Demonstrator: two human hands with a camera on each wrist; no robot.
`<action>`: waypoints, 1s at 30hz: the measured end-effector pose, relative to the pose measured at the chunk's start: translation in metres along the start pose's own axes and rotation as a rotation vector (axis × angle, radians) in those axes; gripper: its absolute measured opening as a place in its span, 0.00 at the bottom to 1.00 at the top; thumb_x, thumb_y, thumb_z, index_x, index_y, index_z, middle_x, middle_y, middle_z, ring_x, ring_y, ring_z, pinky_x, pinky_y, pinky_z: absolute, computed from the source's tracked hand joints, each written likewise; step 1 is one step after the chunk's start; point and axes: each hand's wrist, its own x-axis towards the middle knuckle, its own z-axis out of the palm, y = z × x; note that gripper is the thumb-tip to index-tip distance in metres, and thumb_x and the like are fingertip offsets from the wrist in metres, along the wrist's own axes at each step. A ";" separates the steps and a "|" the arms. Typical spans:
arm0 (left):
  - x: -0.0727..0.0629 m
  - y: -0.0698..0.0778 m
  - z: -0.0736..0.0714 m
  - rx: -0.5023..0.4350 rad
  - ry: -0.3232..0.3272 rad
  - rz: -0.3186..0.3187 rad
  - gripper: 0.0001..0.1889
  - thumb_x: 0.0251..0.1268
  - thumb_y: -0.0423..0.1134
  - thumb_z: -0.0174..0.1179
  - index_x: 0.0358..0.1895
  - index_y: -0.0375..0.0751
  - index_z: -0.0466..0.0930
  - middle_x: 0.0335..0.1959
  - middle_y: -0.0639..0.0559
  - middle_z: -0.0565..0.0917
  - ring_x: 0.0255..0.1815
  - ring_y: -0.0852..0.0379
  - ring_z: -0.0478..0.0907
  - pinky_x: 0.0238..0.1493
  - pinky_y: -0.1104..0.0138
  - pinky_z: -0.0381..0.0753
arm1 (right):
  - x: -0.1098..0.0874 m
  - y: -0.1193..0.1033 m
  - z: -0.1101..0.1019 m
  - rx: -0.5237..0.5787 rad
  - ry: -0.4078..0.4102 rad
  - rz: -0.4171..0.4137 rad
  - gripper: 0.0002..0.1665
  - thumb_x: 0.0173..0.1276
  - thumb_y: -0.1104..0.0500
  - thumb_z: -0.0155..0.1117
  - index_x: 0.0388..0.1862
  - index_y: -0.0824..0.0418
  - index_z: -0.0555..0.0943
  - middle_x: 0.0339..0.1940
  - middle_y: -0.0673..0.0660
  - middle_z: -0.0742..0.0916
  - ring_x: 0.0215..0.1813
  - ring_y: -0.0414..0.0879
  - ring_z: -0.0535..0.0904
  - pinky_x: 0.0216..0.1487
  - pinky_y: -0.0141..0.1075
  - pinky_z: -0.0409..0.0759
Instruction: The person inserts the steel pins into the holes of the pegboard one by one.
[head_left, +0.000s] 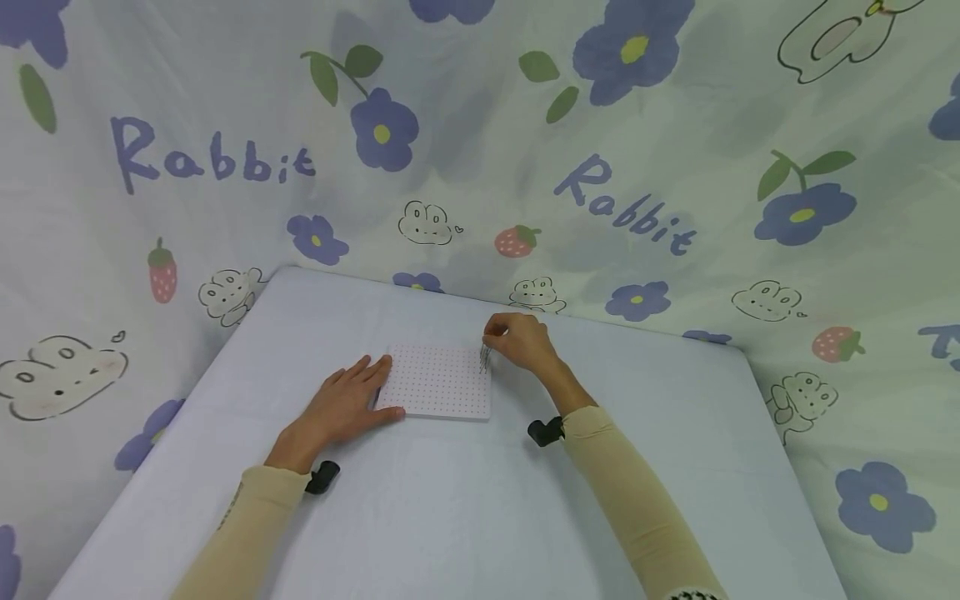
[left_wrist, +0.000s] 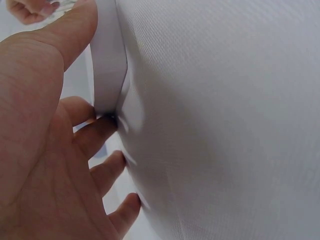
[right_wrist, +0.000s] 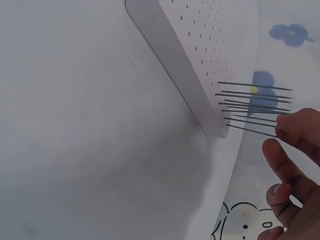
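The white board [head_left: 438,381], dotted with small holes, lies flat on the table [head_left: 465,500]. The left hand [head_left: 341,408] rests open, fingers straight, against the board's left edge, steadying it. The right hand [head_left: 519,340] pinches thin metal pins [right_wrist: 252,105] at the board's far right corner. To seat them well, keep the board pressed still and hold the pins upright, lowering them straight into the holes.

right hand [right_wrist: 295,180] cut off, grip on pins [right_wrist: 252,107] perhaps hidden
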 end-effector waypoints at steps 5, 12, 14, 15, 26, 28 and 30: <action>0.000 -0.001 0.000 -0.006 -0.001 -0.001 0.50 0.66 0.63 0.61 0.79 0.34 0.53 0.80 0.39 0.57 0.80 0.35 0.50 0.74 0.35 0.51 | 0.003 -0.002 0.000 -0.032 -0.020 0.014 0.07 0.68 0.48 0.67 0.39 0.47 0.87 0.42 0.44 0.90 0.45 0.44 0.83 0.57 0.54 0.74; 0.001 -0.001 0.001 -0.006 -0.003 -0.005 0.50 0.66 0.64 0.61 0.79 0.34 0.53 0.80 0.39 0.57 0.80 0.35 0.50 0.74 0.35 0.51 | 0.003 -0.005 0.000 -0.047 -0.029 0.030 0.07 0.68 0.48 0.66 0.39 0.47 0.87 0.40 0.44 0.90 0.44 0.44 0.83 0.60 0.56 0.72; 0.001 -0.001 0.001 -0.002 -0.001 -0.004 0.50 0.66 0.64 0.61 0.79 0.34 0.53 0.80 0.39 0.57 0.80 0.35 0.50 0.74 0.35 0.51 | 0.003 -0.006 0.000 -0.045 -0.028 0.034 0.07 0.69 0.48 0.67 0.39 0.47 0.87 0.40 0.44 0.90 0.43 0.44 0.82 0.61 0.57 0.71; 0.002 -0.002 0.002 0.000 0.000 -0.004 0.50 0.66 0.64 0.61 0.79 0.34 0.53 0.80 0.39 0.58 0.80 0.35 0.50 0.74 0.35 0.51 | 0.002 -0.006 0.001 -0.046 -0.029 0.036 0.07 0.69 0.48 0.67 0.39 0.47 0.87 0.40 0.44 0.90 0.43 0.44 0.82 0.61 0.57 0.70; 0.002 -0.003 0.002 0.000 0.007 0.004 0.50 0.66 0.64 0.60 0.79 0.34 0.54 0.80 0.39 0.58 0.80 0.35 0.51 0.74 0.35 0.52 | 0.002 -0.007 0.001 -0.061 -0.022 0.037 0.08 0.69 0.47 0.67 0.40 0.47 0.87 0.41 0.44 0.90 0.46 0.46 0.83 0.63 0.60 0.68; 0.002 -0.003 0.002 0.001 0.010 0.007 0.50 0.66 0.64 0.61 0.79 0.34 0.54 0.80 0.39 0.58 0.80 0.34 0.51 0.73 0.35 0.52 | 0.002 -0.006 0.002 -0.067 -0.023 0.038 0.08 0.69 0.47 0.67 0.40 0.47 0.87 0.40 0.44 0.90 0.45 0.46 0.83 0.62 0.60 0.69; 0.002 -0.003 0.002 0.002 0.011 0.009 0.49 0.66 0.64 0.61 0.79 0.34 0.55 0.80 0.39 0.58 0.80 0.34 0.51 0.73 0.35 0.52 | 0.002 -0.006 0.002 -0.070 -0.026 0.037 0.08 0.69 0.47 0.67 0.40 0.47 0.87 0.40 0.44 0.90 0.44 0.46 0.83 0.62 0.60 0.69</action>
